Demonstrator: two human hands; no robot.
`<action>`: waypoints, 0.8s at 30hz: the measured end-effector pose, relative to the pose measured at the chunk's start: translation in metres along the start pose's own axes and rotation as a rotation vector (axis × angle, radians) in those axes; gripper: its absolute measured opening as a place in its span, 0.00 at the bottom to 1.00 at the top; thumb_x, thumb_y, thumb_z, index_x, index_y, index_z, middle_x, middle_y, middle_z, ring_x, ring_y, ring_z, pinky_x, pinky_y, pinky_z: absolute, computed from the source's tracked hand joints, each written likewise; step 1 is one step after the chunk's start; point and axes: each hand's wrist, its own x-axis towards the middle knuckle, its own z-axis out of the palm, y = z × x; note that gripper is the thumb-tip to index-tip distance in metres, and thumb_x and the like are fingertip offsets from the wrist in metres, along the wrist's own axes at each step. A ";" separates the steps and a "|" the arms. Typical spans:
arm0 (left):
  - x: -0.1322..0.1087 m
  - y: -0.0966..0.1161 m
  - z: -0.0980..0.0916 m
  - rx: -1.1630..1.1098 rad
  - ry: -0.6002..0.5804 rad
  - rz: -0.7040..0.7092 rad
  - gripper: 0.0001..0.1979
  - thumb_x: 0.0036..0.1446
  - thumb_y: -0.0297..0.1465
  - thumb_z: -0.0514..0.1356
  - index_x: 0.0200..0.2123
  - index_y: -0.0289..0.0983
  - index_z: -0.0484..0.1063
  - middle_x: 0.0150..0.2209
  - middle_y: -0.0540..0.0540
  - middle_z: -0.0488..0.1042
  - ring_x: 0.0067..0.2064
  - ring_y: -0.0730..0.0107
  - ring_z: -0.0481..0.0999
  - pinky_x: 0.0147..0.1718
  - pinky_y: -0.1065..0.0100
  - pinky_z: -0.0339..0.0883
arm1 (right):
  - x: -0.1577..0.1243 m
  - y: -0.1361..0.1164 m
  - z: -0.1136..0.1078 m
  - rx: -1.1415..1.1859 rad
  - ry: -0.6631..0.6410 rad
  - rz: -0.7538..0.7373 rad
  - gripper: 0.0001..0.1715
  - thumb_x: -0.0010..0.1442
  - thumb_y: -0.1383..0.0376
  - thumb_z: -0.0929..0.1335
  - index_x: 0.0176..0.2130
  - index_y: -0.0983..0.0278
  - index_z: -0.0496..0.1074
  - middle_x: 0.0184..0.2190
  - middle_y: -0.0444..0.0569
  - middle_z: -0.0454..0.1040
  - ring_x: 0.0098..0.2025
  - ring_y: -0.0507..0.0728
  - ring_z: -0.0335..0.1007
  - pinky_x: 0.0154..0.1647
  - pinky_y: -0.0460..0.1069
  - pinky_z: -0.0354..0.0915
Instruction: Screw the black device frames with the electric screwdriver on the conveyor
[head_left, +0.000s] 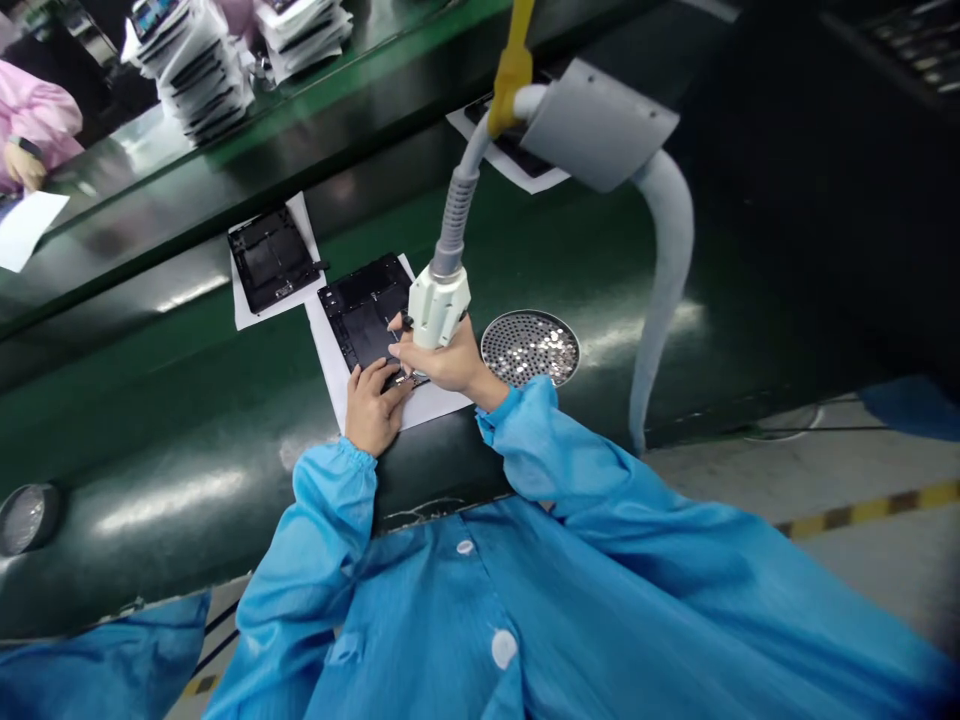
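My right hand [442, 362] is closed around a white powered screwdriver [439, 305] that hangs from a grey ribbed hose, its tip down on the near edge of a black device panel [364, 310]. The panel lies on a white sheet [330, 350] on the dark green conveyor belt [187, 440]. My left hand [371, 405] rests on the panel's near corner with its fingers curled and pressed down, steadying it. Both arms wear blue sleeves.
A round perforated metal dish of screws [529, 347] sits just right of my right hand. A second black panel on white paper [271, 258] lies further along the belt, a third [510, 150] behind the hose. Stacks of trays [199, 60] stand beyond; another person's pink sleeve [34, 120] is at far left.
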 end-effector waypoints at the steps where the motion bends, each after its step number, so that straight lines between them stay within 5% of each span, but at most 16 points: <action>1: 0.000 0.000 0.000 0.000 -0.001 -0.003 0.11 0.62 0.33 0.57 0.43 0.45 0.79 0.52 0.43 0.73 0.60 0.56 0.65 0.61 0.47 0.51 | -0.001 0.003 0.001 -0.006 -0.007 -0.003 0.11 0.45 0.62 0.72 0.30 0.63 0.70 0.18 0.41 0.68 0.25 0.53 0.68 0.28 0.50 0.68; 16: -0.001 0.000 0.000 -0.034 -0.001 -0.011 0.11 0.62 0.33 0.57 0.42 0.43 0.79 0.54 0.42 0.73 0.61 0.56 0.65 0.63 0.46 0.50 | -0.012 0.010 0.004 -0.105 -0.037 -0.047 0.16 0.45 0.62 0.72 0.36 0.63 0.72 0.21 0.42 0.70 0.23 0.52 0.66 0.27 0.50 0.68; 24: -0.001 0.002 0.001 -0.006 0.023 -0.036 0.16 0.62 0.38 0.57 0.51 0.39 0.74 0.59 0.39 0.69 0.65 0.54 0.60 0.64 0.46 0.48 | 0.002 -0.024 -0.056 -0.050 0.142 -0.073 0.17 0.42 0.59 0.76 0.31 0.59 0.70 0.15 0.37 0.67 0.15 0.50 0.62 0.19 0.49 0.65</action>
